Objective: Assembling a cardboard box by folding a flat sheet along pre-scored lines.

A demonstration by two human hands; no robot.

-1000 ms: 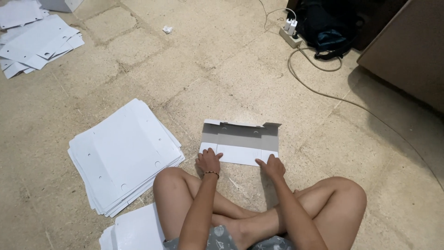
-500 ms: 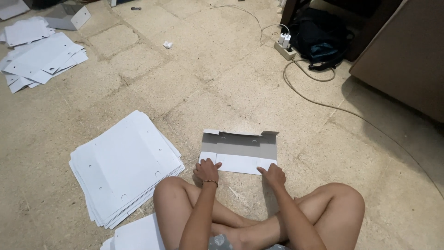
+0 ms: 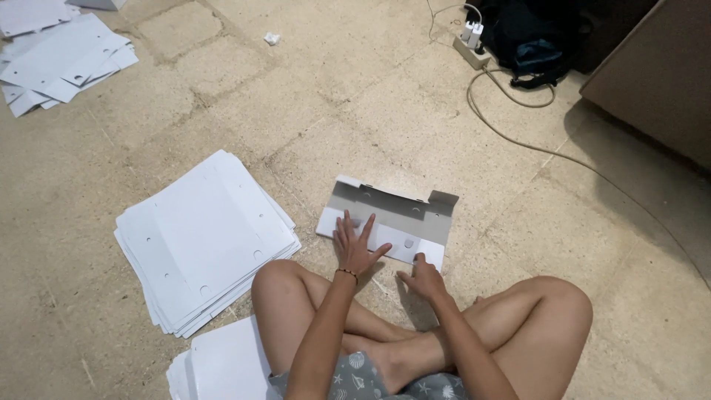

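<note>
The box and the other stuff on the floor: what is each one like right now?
Box: partly folded, back flap raised, front panel flat on the floor.
Left hand: open, fingers spread, pressing flat on the box.
Right hand: fingers curled, at the box's near edge.
Stack: flat white sheets, unfolded, piled.
Far stack: flat, loosely spread.
Power strip: plugs in it.
Bag: lying slumped.

Light: soft, even, moderately bright.
Shadows: dark patch on the floor beside the brown furniture; faint ones under both hands.
Focus: sharp throughout; slight wide-angle stretch at the edges.
</note>
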